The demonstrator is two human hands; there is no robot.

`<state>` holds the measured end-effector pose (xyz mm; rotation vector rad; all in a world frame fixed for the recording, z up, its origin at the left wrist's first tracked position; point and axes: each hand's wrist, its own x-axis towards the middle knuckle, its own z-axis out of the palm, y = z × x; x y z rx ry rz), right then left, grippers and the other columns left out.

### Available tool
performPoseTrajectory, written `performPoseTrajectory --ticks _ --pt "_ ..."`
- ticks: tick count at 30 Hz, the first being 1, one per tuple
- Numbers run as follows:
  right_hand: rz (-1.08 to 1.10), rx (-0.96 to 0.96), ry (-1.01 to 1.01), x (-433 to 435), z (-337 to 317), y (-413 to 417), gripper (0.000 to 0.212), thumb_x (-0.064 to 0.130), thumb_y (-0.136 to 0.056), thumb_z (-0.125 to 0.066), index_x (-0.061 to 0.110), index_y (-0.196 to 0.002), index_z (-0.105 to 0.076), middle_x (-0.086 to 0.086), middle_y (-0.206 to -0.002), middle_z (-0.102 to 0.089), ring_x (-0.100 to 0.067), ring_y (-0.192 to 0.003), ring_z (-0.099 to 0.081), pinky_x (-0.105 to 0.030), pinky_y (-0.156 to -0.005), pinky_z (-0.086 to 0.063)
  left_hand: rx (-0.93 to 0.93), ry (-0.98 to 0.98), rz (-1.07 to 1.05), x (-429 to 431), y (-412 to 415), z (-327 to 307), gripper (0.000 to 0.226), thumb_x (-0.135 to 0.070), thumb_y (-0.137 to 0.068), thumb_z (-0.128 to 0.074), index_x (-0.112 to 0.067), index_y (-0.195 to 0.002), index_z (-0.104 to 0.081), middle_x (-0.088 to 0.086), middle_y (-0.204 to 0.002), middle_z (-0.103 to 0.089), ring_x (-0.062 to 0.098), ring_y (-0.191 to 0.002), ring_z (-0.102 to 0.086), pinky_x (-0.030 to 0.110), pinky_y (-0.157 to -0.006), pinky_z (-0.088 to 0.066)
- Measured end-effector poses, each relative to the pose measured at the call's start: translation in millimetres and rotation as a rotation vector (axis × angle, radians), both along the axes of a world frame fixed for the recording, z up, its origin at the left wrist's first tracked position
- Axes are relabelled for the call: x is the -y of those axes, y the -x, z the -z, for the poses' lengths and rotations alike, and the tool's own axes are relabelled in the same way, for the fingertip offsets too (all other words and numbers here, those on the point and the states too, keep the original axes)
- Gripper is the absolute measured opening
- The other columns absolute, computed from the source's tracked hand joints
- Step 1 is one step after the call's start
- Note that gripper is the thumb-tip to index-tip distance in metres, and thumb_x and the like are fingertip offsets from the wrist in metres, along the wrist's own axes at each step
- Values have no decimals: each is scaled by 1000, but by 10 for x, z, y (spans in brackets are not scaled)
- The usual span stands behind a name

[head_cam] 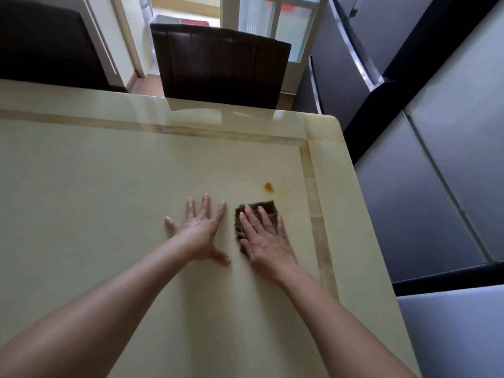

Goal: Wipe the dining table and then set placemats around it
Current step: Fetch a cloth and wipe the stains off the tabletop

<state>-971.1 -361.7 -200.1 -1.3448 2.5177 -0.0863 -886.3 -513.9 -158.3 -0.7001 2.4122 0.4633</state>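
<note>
The cream dining table (pixel 109 186) has a glossy top with a marbled inlay band near its edges. My right hand (pixel 266 238) lies flat with straight fingers on a folded dark brown cloth (pixel 268 207), pressing it onto the tabletop near the right edge. A small orange stain (pixel 269 187) sits just beyond the cloth, apart from it. My left hand (pixel 201 227) rests flat on the bare table with fingers spread, just left of the cloth. No placemats are in view.
A dark brown chair (pixel 221 66) stands at the far side of the table, and another dark chair (pixel 46 45) is at the far left. Grey cabinet or fridge fronts (pixel 436 159) run close along the table's right edge. A doorway (pixel 188 12) opens behind the chair.
</note>
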Motion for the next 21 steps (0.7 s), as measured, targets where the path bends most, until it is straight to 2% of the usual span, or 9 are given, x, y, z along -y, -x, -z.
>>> performPoseTrajectory --ticks 3,7,11,15,19,21 --pt "12 -6 -14 325 -10 203 57 42 -99 -19 29 -151 3 16 -156 16 -12 -144 20 -42 -104 27 4 3 -20 4 -6 27 135 -63 -56 -77 -41 -142 25 -3 -151 35 30 -140 29 74 -102 -6" --pt "133 26 -16 540 -45 611 57 41 -100 -19 27 -151 3 12 -157 16 -15 -144 19 -45 -106 25 14 -3 -20 20 4 54 136 -63 -56 -77 -41 -141 27 -4 -149 38 30 -139 31 74 -101 -3" --pt "295 51 -6 276 -50 958 58 42 -100 -19 25 -151 4 10 -157 17 -15 -144 19 -46 -110 20 9 -15 -16 39 -1 75 136 -64 -56 -77 -41 -141 27 -4 -149 39 30 -139 31 75 -101 -3" --pt "417 -12 3 -126 -11 1083 59 43 -100 -19 24 -151 2 8 -159 13 -17 -145 15 -47 -112 16 1 -8 -16 39 -3 73 136 -64 -56 -76 -40 -142 26 -3 -149 38 30 -139 30 75 -101 -3" --pt "455 -49 31 -206 22 1056 59 42 -100 -20 23 -152 0 7 -159 10 -17 -146 13 -46 -112 16 23 20 -3 28 -1 29 135 -65 -56 -76 -38 -143 24 -2 -151 35 31 -141 27 74 -102 -7" --pt "451 -41 40 -199 18 1049 59 42 -100 -21 24 -152 -2 8 -159 9 -16 -146 12 -46 -113 14 29 70 12 37 53 -1 130 -65 -59 -74 -36 -146 19 0 -155 26 32 -143 19 72 -103 -10"
